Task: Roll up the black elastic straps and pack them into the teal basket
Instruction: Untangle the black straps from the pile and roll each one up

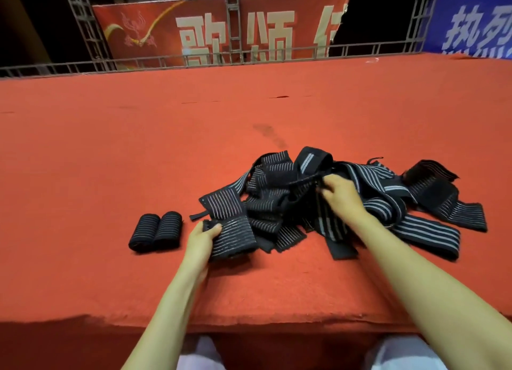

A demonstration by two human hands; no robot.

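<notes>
A tangled pile of black elastic straps with thin white stripes lies on the red carpeted platform, right of centre. My left hand grips the end of one strap at the pile's near left edge, thumb on top. My right hand pinches a strap in the middle of the pile. Two rolled-up straps lie side by side to the left of my left hand. No teal basket is in view.
The platform's front edge runs just before my knees. A metal railing lines its far side, with a red banner and a blue banner behind it.
</notes>
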